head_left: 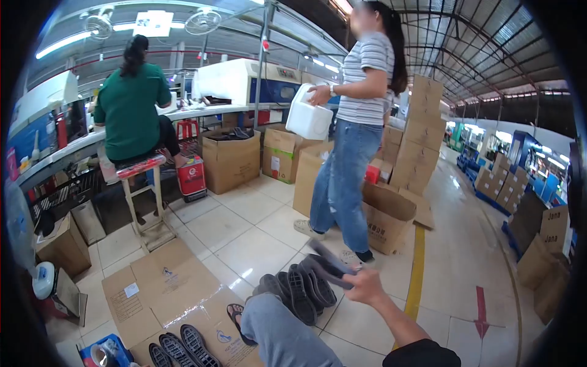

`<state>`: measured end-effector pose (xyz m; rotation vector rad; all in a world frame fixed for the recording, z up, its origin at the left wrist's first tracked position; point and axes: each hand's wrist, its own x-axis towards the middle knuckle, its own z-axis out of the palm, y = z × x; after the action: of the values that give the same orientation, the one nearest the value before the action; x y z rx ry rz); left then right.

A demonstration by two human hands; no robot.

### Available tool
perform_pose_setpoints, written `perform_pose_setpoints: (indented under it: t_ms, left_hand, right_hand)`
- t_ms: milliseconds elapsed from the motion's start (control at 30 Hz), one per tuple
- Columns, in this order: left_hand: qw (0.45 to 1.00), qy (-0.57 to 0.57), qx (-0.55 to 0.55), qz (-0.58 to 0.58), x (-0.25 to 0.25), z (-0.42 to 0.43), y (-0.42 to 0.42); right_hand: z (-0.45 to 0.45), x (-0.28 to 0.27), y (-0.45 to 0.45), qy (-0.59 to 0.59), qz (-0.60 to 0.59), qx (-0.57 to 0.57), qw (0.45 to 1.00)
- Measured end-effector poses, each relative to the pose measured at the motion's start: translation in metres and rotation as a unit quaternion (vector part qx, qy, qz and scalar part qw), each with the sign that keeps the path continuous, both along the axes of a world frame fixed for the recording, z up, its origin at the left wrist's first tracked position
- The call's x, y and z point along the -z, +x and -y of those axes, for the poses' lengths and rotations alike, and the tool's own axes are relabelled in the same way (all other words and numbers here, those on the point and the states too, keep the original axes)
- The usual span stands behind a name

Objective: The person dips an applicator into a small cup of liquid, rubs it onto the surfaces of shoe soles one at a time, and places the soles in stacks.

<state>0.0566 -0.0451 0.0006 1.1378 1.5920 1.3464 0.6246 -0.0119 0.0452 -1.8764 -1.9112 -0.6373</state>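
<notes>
My right hand [365, 286] reaches out from a black sleeve at the lower right, fingers closed on grey shoe soles [333, 266]; how many are in the grip I cannot tell. Directly below and left of it, several dark shoe soles [298, 293] stand leaning together on the tiled floor. Three more soles [194, 345] lie side by side on a flattened cardboard sheet [137, 282] at the bottom. My left hand is out of view. My bent knee in grey trousers [275, 330] hides part of the floor, and a sandalled foot [235, 318] shows beside it.
A person [361, 122] walks past close ahead, carrying a white jerrycan [309, 116]. Another person in green [131, 98] sits on a stool [142, 174] at a workbench. Cardboard boxes [231, 160] line the bench, and an open carton [385, 223] stands beyond my right hand. A blue crate [125, 355] sits lower left.
</notes>
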Motion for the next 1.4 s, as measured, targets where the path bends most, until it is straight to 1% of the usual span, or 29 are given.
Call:
perform_pose_setpoints:
  t_ms: [100, 133, 167, 233, 267, 300, 333, 400, 433, 467, 500, 533, 567, 600, 633, 667, 733, 833, 867, 933, 967, 1000, 1033, 1100, 1133, 1200, 1233, 1300, 1400]
  left_hand:
    - [0.995, 0.081, -0.032, 0.042, 0.008, 0.031, -0.025]
    - [0.981, 0.156, -0.078, 0.087, 0.03, 0.022, -0.044]
    - [0.981, 0.148, -0.091, 0.082, 0.037, 0.026, -0.085]
    - [0.988, 0.127, -0.015, 0.082, 0.049, 0.047, -0.174]
    - [0.985, 0.142, -0.052, 0.078, 0.039, 0.07, -0.171]
    - [0.981, 0.156, -0.088, 0.073, 0.027, 0.094, -0.168]
    - [0.959, 0.195, -0.2, 0.055, -0.012, 0.105, -0.135]
    - [0.905, 0.226, -0.356, 0.049, -0.055, 0.116, -0.091]
    - [0.937, 0.171, -0.304, -0.017, -0.068, 0.129, -0.08]
    - [0.931, 0.159, -0.326, 0.038, -0.069, 0.123, -0.061]
    - [0.957, 0.121, -0.265, -0.005, -0.063, 0.126, -0.058]
    - [0.945, 0.088, -0.299, -0.096, -0.034, 0.124, -0.058]
    - [0.971, 0.068, -0.206, -0.103, -0.055, 0.115, -0.021]
    - [0.978, 0.057, -0.188, -0.072, -0.046, 0.103, 0.0]
    - [0.993, 0.07, -0.098, -0.002, -0.037, 0.094, 0.013]
    - [0.995, 0.061, -0.068, 0.047, -0.031, 0.092, 0.029]
    - [0.995, 0.038, -0.023, 0.094, -0.016, 0.075, 0.057]
    - [0.984, -0.021, 0.05, 0.172, 0.019, 0.067, 0.092]
    - [0.978, -0.034, 0.042, 0.2, 0.035, 0.07, 0.105]
    - [0.955, -0.075, -0.004, 0.288, 0.061, 0.085, 0.122]
    - [0.957, -0.055, -0.018, 0.284, 0.061, 0.087, 0.118]
    - [0.959, -0.037, -0.03, 0.28, 0.052, 0.086, 0.113]
    - [0.967, -0.026, -0.053, 0.249, 0.044, 0.084, 0.104]
    - [0.987, 0.041, -0.08, 0.131, 0.032, 0.072, 0.081]
    - [0.989, 0.075, -0.095, 0.089, 0.018, 0.064, 0.072]
    - [0.981, 0.118, -0.112, 0.11, 0.013, 0.049, 0.058]
    - [0.972, 0.152, -0.125, 0.128, 0.012, 0.044, 0.051]
    - [0.967, 0.151, -0.148, 0.142, 0.012, 0.04, 0.038]
    - [0.962, 0.135, -0.17, 0.165, 0.018, 0.043, 0.017]
  right_hand:
    - [0.001, -0.047, -0.074, 0.064, 0.028, -0.232, 0.97]
    - [0.002, -0.054, -0.096, 0.078, 0.033, -0.301, 0.95]
    - [0.002, -0.056, -0.116, 0.082, 0.027, -0.362, 0.928]
    - [0.002, -0.051, -0.15, 0.107, 0.014, -0.498, 0.86]
    - [-0.002, -0.031, -0.167, 0.126, -0.02, -0.575, 0.808]
    - [0.004, -0.015, -0.187, 0.114, -0.037, -0.608, 0.785]
    - [0.011, -0.011, -0.209, 0.167, 0.018, -0.666, 0.727]
    - [0.024, 0.034, -0.245, 0.139, -0.034, -0.762, 0.631]
    - [0.029, 0.063, -0.26, 0.119, -0.012, -0.798, 0.591]
    - [0.033, 0.095, -0.272, 0.104, 0.004, -0.831, 0.547]
    - [0.035, 0.125, -0.282, 0.167, 0.067, -0.845, 0.504]
    - [0.037, 0.148, -0.283, 0.154, 0.062, -0.859, 0.484]
    - [0.032, 0.152, -0.284, 0.146, 0.033, -0.856, 0.495]
    - [0.026, 0.149, -0.283, 0.109, 0.033, -0.859, 0.5]
    - [0.027, 0.141, -0.279, 0.065, 0.012, -0.847, 0.527]
    - [0.027, 0.134, -0.275, 0.023, -0.011, -0.833, 0.552]
    - [0.017, 0.123, -0.259, -0.087, -0.018, -0.829, 0.553]
    - [0.019, 0.11, -0.252, -0.182, -0.07, -0.839, 0.507]
    - [0.022, 0.109, -0.255, -0.184, -0.076, -0.842, 0.501]
    - [0.021, 0.11, -0.267, -0.303, -0.193, -0.804, 0.474]
    - [0.015, 0.106, -0.276, -0.336, -0.294, -0.776, 0.446]
    - [0.011, 0.113, -0.282, -0.325, -0.389, -0.72, 0.474]
    - [0.007, 0.116, -0.281, -0.364, -0.437, -0.613, 0.548]
    - [-0.005, 0.076, -0.329, -0.469, -0.629, -0.401, 0.473]
    - [-0.008, 0.071, -0.349, -0.471, -0.623, -0.405, 0.476]
    - [-0.013, 0.066, -0.388, -0.57, -0.673, -0.384, 0.274]
    - [-0.014, 0.065, -0.402, -0.579, -0.663, -0.388, 0.273]
    - [-0.014, 0.065, -0.427, -0.581, -0.709, -0.326, 0.23]
    - [-0.022, 0.07, -0.455, -0.636, -0.683, -0.317, 0.171]
